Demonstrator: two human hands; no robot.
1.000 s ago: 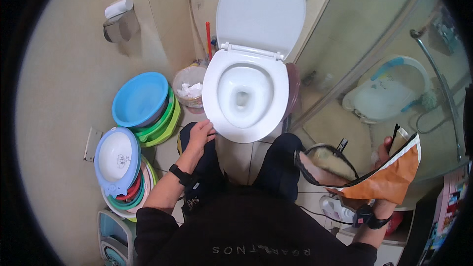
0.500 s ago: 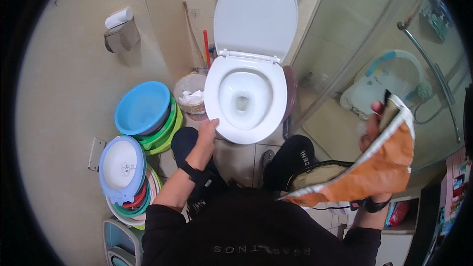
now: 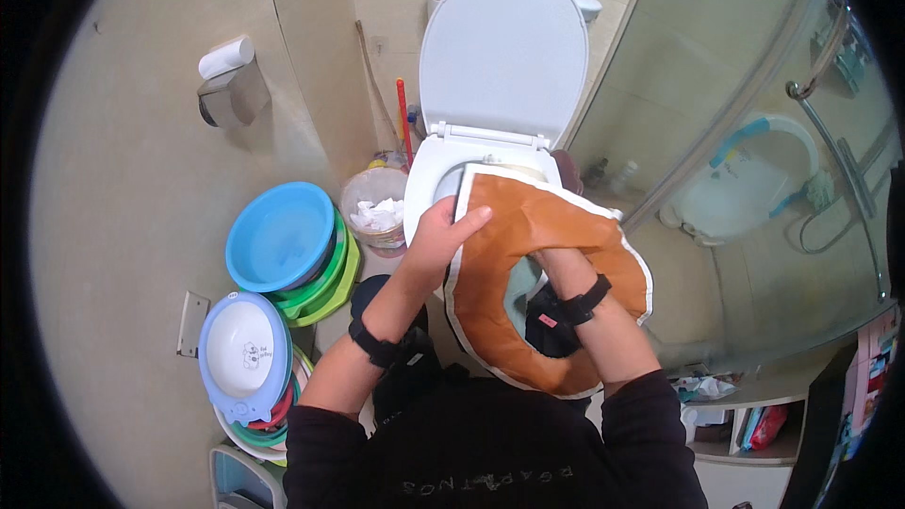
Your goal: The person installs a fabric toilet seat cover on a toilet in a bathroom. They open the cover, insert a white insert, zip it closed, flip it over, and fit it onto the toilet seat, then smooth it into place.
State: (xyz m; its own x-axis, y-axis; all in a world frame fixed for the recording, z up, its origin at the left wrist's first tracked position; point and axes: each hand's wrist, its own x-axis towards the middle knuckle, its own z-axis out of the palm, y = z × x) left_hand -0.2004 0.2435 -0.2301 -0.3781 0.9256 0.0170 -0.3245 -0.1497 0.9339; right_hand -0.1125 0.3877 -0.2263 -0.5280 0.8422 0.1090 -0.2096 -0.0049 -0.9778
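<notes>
A brown toilet seat cover with white trim hangs over the front of the white toilet, whose lid stands raised. My left hand is closed on the cover's far left edge, its thumb lying on the brown face. Through the opening in the middle goes my right hand. Its fingers are hidden beneath the cover's far part, so their grip does not show. Part of the bowl and the left of the seat are still visible past the cover.
Stacked blue and green basins stand at the left, with more basins nearer me. A waste bin holding paper sits left of the toilet. A glass shower partition rises at the right, with an open shelf nearer.
The seat cover has swung from the right to the front of the toilet. My left hand has left the seat rim and taken the cover's edge; my right hand has moved left, through its opening.
</notes>
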